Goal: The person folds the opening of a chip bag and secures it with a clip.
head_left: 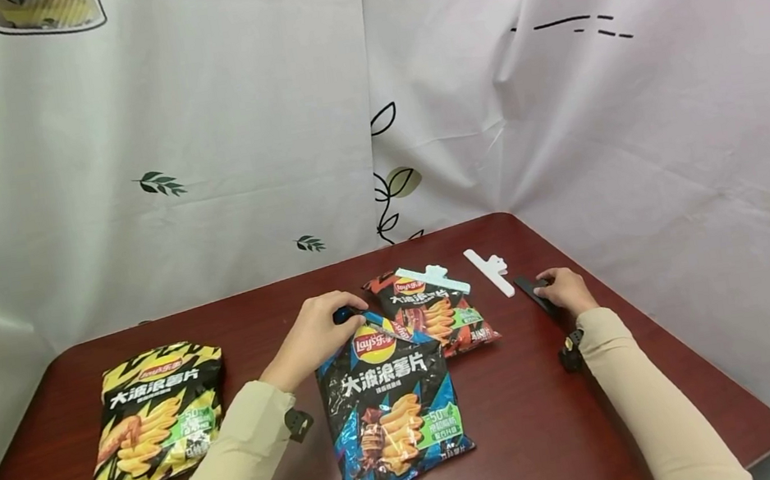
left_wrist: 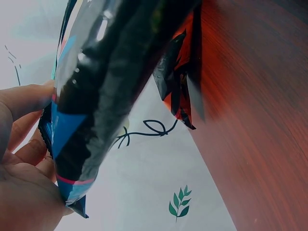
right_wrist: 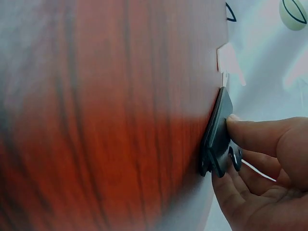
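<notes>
On the red-brown table (head_left: 533, 433) lie three chip bags: a yellow bag (head_left: 150, 420) at lower left, a red bag (head_left: 434, 316) at centre already wearing a pale clip (head_left: 431, 277), and the blue bag (head_left: 391, 409) at lower centre, its long axis running toward the person. The left hand (head_left: 313, 338) pinches the blue bag's top edge. Right of centre, the right hand (head_left: 567, 289) grasps the black clip (head_left: 535, 294), one of three clips, which lies beside a loose white clip (head_left: 488, 271) and well right of the blue bag.
</notes>
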`<state>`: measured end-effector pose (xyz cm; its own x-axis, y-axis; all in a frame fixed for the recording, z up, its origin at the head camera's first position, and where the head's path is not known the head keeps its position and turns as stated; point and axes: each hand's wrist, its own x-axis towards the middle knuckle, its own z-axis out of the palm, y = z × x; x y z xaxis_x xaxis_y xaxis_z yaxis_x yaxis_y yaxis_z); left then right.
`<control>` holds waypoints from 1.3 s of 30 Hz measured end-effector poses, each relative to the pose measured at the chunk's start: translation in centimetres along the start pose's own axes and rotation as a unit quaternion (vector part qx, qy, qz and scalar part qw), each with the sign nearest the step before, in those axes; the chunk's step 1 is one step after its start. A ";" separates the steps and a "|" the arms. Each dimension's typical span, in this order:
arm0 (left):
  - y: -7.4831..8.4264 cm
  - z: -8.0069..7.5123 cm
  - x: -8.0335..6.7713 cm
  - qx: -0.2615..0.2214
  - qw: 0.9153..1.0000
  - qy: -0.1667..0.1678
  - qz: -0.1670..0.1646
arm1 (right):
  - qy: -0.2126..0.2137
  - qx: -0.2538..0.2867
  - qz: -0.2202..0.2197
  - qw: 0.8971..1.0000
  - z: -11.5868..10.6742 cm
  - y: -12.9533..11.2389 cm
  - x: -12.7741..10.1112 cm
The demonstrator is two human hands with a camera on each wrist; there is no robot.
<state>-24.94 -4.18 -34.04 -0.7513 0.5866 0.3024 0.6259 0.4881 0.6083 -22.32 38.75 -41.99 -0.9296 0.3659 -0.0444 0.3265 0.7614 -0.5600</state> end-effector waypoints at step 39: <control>-0.1 -0.1 -0.3 0.003 1.000 0.008 -0.002 | 0.043 0.018 0.001 0.999 -0.1 -0.6 0.1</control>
<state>-24.74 -4.44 -34.12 -0.7568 0.5744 0.3119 0.6245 0.4946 0.6044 -22.59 38.41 -41.57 -0.9102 0.4135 0.0239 0.3212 0.7411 -0.5896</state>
